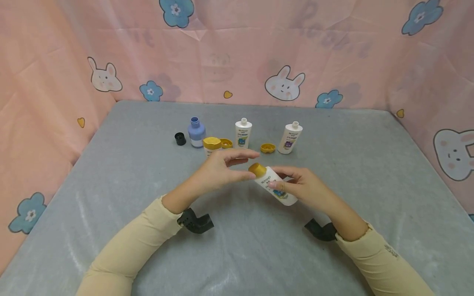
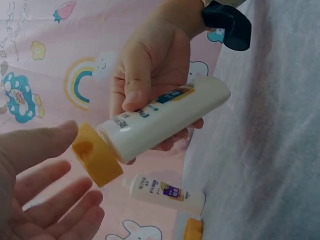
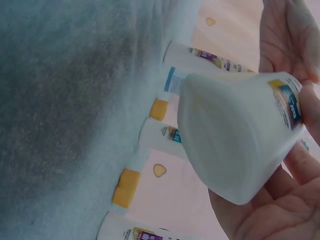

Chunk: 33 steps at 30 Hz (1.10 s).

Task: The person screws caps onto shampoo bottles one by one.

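Observation:
A white shampoo bottle [image 1: 275,187] with a gold cap [image 1: 257,169] is tilted above the table, its capped end pointing up and left. My right hand [image 1: 301,187] grips its body, thumb over the label and fingers behind. In the left wrist view the cap [image 2: 97,155] sits on the bottle's neck end. My left hand [image 1: 226,166] is spread beside the cap. Its thumb is at the cap's edge, while the other fingers [image 2: 65,200] stand apart from it. The bottle's base [image 3: 220,145] faces the right wrist camera.
Behind the hands stand an uncapped blue bottle [image 1: 196,133], two uncapped white bottles [image 1: 242,135] and a gold-capped bottle [image 1: 212,144], partly hidden by my left hand. A black cap [image 1: 180,139] and gold caps [image 1: 268,148] lie among them on the grey table [image 1: 111,185].

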Each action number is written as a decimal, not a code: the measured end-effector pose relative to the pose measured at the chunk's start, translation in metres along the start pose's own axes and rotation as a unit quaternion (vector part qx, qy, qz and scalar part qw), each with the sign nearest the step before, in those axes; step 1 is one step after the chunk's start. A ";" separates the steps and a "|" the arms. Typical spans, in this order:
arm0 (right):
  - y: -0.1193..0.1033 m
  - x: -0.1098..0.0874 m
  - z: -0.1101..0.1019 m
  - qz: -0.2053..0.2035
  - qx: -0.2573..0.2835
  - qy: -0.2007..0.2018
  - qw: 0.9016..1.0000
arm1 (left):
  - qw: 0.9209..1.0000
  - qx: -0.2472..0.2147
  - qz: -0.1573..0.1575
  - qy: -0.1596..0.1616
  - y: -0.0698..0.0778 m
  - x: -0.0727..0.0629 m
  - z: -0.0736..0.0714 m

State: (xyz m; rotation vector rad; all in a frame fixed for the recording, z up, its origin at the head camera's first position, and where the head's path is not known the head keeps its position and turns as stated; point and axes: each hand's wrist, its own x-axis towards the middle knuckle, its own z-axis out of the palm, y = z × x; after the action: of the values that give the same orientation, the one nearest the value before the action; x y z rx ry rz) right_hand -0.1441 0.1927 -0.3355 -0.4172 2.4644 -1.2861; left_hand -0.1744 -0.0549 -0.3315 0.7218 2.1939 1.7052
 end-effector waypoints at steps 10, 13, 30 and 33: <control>-0.001 0.000 0.003 0.012 0.022 0.053 0.998 | 0.986 -0.035 -0.142 0.080 0.003 0.000 0.008; -0.001 0.000 0.005 0.013 0.017 0.055 0.998 | 0.987 -0.035 -0.136 0.073 -0.001 0.001 0.011; -0.001 0.000 0.007 0.019 0.012 0.045 0.999 | 0.992 -0.050 -0.096 0.057 -0.002 -0.001 0.016; -0.001 0.000 0.007 0.016 0.011 0.046 0.999 | 0.993 -0.059 -0.093 0.045 -0.003 -0.001 0.015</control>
State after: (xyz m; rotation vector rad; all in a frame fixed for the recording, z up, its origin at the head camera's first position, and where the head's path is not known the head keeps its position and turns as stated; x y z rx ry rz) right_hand -0.1413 0.1874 -0.3385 -0.3179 2.5182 -1.3458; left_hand -0.1666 -0.0435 -0.3387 0.4053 2.1213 1.7848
